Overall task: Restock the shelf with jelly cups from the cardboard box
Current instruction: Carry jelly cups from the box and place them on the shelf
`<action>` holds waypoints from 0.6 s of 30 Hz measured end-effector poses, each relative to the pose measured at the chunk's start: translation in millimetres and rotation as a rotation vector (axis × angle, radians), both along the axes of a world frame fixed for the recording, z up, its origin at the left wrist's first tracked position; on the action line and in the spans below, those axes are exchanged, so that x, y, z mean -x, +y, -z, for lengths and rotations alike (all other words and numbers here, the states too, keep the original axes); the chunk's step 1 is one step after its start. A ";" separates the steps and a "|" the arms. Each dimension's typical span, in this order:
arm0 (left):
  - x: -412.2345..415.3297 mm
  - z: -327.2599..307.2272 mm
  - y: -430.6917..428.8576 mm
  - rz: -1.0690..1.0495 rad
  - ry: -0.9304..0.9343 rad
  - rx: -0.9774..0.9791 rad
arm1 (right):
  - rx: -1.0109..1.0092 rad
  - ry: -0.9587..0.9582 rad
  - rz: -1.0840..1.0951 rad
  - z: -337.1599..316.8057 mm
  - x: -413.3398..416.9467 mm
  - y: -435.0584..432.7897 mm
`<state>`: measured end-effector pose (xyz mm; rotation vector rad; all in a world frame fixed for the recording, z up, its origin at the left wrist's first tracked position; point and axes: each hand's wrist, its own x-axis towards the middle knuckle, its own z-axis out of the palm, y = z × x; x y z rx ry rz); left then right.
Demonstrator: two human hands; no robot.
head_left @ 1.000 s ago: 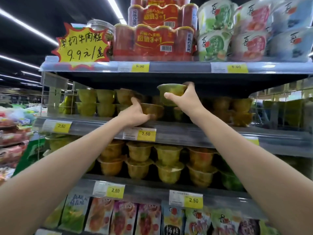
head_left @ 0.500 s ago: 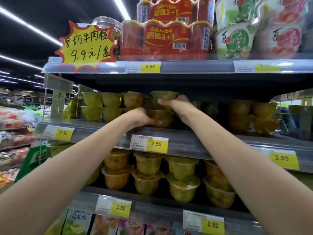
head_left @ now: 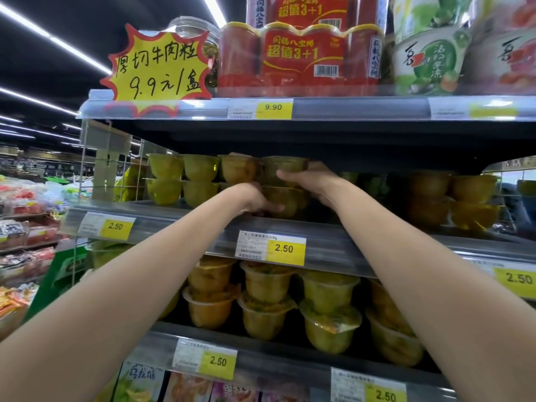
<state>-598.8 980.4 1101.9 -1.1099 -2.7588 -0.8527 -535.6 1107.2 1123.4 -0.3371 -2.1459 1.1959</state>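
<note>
We're at the shelf (head_left: 179, 226), the level straight above the 2.50 tag (head_left: 272, 248), and it's stocked two cups high. Up and left of the tag stand the left stacks (head_left: 200, 181), green and amber. Up and far right of it stand the right stacks (head_left: 452, 198), orange, with a dark gap on their near side. The box is out of view.

Both arms are in. The left hand (head_left: 252, 198) sits just above the tag, thumb and fingers (head_left: 271, 208) wrapped round the lower cup (head_left: 290, 203), which rests on the shelf. The right hand (head_left: 311, 181) is a touch higher and right of it. Its thumb lies across the front of the top cup (head_left: 285, 166), the rest curled round the far side. That cup seems to sit on the lower one, close under the upper shelf (head_left: 348, 107).

This looks like the seating step, so we want the lower cup braced firmly. The top cup should stay level, with its base centred on the lid below. We'd mind the tight clearance overhead and push the pair flush with the left stacks. Best to let go of the top cup first, check for wobble, then release the lower one.
</note>
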 end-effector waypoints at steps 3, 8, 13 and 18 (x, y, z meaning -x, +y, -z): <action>1.7 0.5 2.4 -0.003 0.011 0.023 | -0.011 0.000 0.005 1.5 0.9 -0.4; -1.1 2.3 2.6 -0.016 0.031 0.012 | -0.042 -0.005 0.023 3.2 -0.3 -1.4; -3.1 4.8 1.2 -0.021 0.067 -0.012 | -0.119 -0.022 0.028 5.1 -6.7 -2.2; -0.6 8.4 -0.8 -0.037 0.056 -0.151 | -0.233 -0.056 0.044 7.9 -19.3 -6.9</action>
